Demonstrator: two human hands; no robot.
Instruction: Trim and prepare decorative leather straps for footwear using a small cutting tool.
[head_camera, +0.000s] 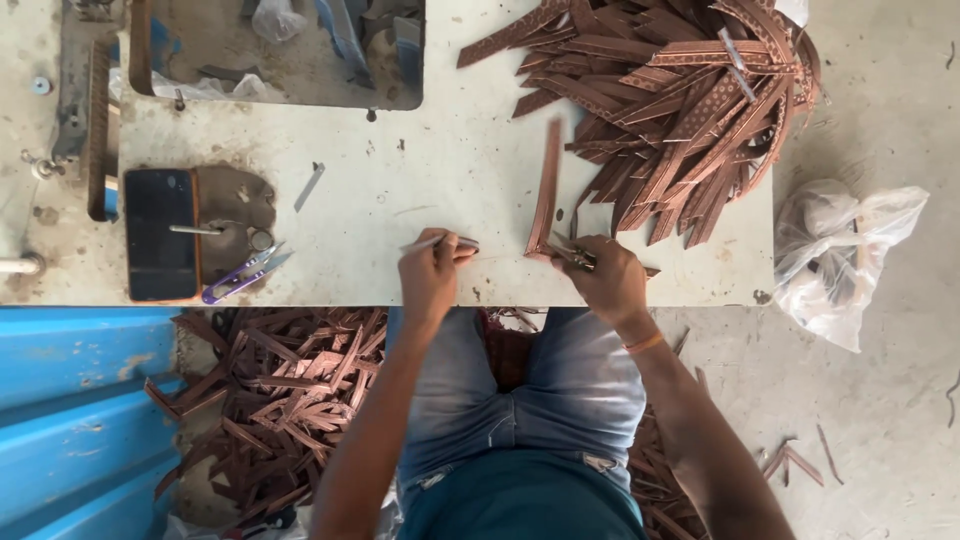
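On a scuffed white worktable (420, 170) heaped with brown strips (680, 100), the left hand (428, 275) pinched a thin metal tool (440, 241); the right hand (605, 280) gripped one brown strip (546, 190) and a small tool; trimming seemed underway, needing steady alignment.

Hands (520, 275) on brown strip (546, 190), perhaps trimming.

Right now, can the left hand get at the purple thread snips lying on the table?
Probably yes. The purple snips lie near the table's front edge, to the left of the left hand, with bare tabletop between them. But that hand already grips a thin metal tool, so it would first have to put it down.
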